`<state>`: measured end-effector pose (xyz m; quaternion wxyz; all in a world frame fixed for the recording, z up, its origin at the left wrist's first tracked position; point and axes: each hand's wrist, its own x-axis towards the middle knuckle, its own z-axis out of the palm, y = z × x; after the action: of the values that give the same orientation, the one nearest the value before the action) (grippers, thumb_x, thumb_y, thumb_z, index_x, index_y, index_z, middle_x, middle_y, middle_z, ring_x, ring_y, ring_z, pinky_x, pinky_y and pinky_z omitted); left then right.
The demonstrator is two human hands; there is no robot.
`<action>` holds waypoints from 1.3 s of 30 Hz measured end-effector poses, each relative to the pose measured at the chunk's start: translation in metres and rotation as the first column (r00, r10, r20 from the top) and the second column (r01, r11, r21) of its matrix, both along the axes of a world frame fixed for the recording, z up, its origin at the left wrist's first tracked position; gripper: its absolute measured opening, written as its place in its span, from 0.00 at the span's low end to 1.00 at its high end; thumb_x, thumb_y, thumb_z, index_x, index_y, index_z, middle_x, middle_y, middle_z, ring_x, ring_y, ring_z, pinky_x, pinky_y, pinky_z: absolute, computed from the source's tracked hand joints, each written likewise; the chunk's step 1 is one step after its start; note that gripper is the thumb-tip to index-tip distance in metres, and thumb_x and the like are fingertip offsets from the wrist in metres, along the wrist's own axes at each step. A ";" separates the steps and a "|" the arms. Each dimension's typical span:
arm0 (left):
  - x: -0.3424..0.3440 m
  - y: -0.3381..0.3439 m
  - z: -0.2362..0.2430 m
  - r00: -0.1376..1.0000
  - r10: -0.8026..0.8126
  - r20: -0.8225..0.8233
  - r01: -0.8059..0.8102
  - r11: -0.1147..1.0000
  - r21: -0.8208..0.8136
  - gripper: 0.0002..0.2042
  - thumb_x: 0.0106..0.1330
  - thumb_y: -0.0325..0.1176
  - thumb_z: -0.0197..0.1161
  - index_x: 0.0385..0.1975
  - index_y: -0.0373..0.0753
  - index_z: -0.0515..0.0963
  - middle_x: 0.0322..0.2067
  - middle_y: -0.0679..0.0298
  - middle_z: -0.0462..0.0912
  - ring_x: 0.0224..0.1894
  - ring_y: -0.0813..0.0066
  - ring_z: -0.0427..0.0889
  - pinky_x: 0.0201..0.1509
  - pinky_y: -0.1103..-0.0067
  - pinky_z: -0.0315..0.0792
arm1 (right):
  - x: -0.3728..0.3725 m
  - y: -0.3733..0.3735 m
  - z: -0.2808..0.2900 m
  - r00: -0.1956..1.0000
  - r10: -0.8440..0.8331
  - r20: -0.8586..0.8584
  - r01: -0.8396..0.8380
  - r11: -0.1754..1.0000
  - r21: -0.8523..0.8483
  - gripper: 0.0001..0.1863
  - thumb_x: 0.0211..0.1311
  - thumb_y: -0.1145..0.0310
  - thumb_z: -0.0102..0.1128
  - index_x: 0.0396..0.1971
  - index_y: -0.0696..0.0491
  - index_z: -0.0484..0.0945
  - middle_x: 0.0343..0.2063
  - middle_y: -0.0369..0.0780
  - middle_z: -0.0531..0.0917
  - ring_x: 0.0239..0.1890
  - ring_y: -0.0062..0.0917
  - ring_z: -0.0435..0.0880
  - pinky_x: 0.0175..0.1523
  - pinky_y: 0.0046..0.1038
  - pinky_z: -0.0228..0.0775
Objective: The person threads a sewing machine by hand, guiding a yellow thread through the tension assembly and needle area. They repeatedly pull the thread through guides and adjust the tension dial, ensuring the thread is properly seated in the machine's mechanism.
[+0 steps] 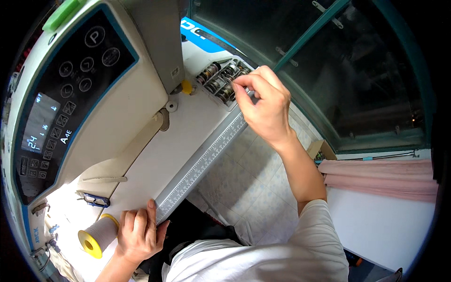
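Observation:
My right hand [263, 98] is pinched just over a tray of metal bobbins [215, 70] at the table's back corner; what lies between its fingertips is too small to make out. My left hand [141, 230] grips the table's front edge at the lower left, index finger at the end of the printed ruler strip [197, 167]. Just left of it a spool of pale thread with yellow flanges [97, 236] lies on its side. A sewing machine [108, 131] with a dark button panel fills the left side, with a blue clip-like item [94, 199] on its bed.
The white worktable [155, 164] borders a tiled floor [239, 178]. A glass window with a teal frame [310, 35] is at upper right, above a cardboard box [314, 149]. Folded pink cloth [376, 176] rests on a white surface [371, 225] to the right.

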<state>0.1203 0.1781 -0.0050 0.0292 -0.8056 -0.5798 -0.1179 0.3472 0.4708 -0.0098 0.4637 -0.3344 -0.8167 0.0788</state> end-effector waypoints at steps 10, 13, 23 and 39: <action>0.001 0.001 0.003 1.000 -0.004 -0.013 0.004 1.000 -0.006 0.31 0.51 0.34 0.71 0.52 0.18 0.74 0.35 0.49 0.74 0.32 0.55 0.73 0.36 0.65 0.72 | -0.014 0.009 0.005 0.986 -0.072 0.149 0.102 0.974 -0.201 0.03 0.53 0.71 0.65 0.24 0.52 0.84 0.27 0.39 0.80 0.28 0.36 0.82 0.32 0.37 0.70; 0.001 0.000 0.002 1.000 0.002 -0.001 -0.002 1.000 -0.018 0.31 0.50 0.34 0.72 0.53 0.18 0.74 0.35 0.49 0.74 0.32 0.55 0.73 0.36 0.65 0.72 | -0.015 0.010 0.005 0.984 -0.075 0.159 0.109 0.971 -0.212 0.03 0.53 0.70 0.64 0.24 0.52 0.85 0.27 0.39 0.81 0.28 0.37 0.82 0.32 0.37 0.71; -0.001 -0.002 -0.001 1.000 -0.005 0.012 0.005 1.000 -0.014 0.33 0.51 0.33 0.72 0.55 0.18 0.73 0.36 0.49 0.74 0.33 0.54 0.73 0.35 0.63 0.72 | -0.005 0.001 0.007 0.997 -0.048 0.057 0.062 0.963 -0.264 0.03 0.54 0.72 0.65 0.27 0.52 0.86 0.28 0.38 0.82 0.29 0.33 0.83 0.33 0.33 0.72; 0.001 0.001 0.001 0.999 -0.027 -0.016 0.027 0.999 -0.041 0.35 0.54 0.34 0.71 0.58 0.17 0.69 0.39 0.48 0.70 0.33 0.53 0.72 0.34 0.62 0.70 | 0.036 -0.022 -0.013 0.999 -0.034 -0.041 0.020 0.954 -0.299 0.04 0.57 0.75 0.64 0.31 0.54 0.85 0.28 0.37 0.82 0.25 0.28 0.82 0.30 0.28 0.72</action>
<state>0.1210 0.1790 -0.0044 0.0157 -0.8148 -0.5709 -0.0997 0.3836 0.4484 -0.0229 0.4273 -0.4098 -0.7801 0.2024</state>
